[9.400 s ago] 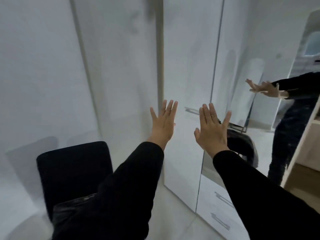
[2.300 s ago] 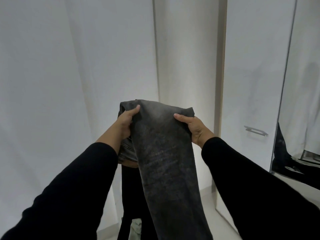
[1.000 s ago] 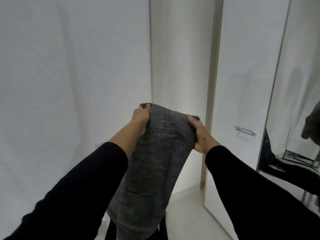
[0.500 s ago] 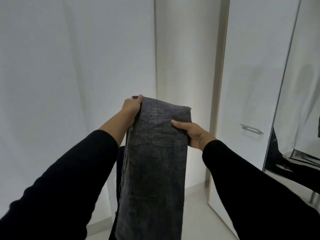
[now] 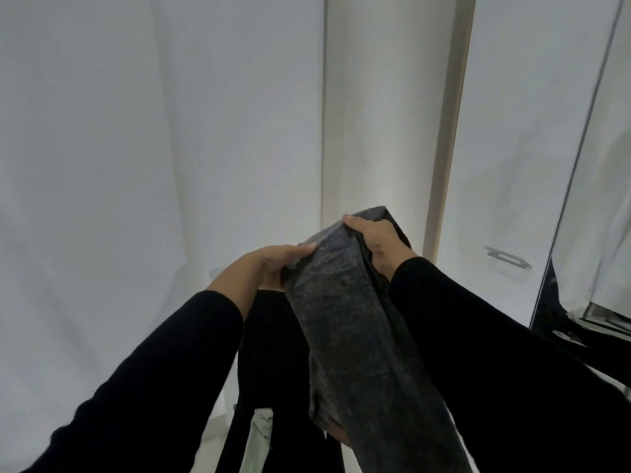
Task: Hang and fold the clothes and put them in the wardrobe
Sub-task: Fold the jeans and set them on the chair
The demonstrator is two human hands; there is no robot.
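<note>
Dark grey jeans hang in front of me, folded lengthwise into a narrow strip that runs down past the frame's bottom edge. My left hand pinches the left side of their top end. My right hand grips the right side, a little higher, with the fabric bunched under its fingers. The hands are close together. A white wardrobe door with a metal handle stands shut just right of my right hand.
A black chair stands below the jeans, with a pale green item low beside it. White walls meet in a corner straight ahead. A mirrored wardrobe door fills the far right.
The jeans' top end has dropped and narrowed. My hands have come closer together, the right one now higher than the left. The black chair shows below.
</note>
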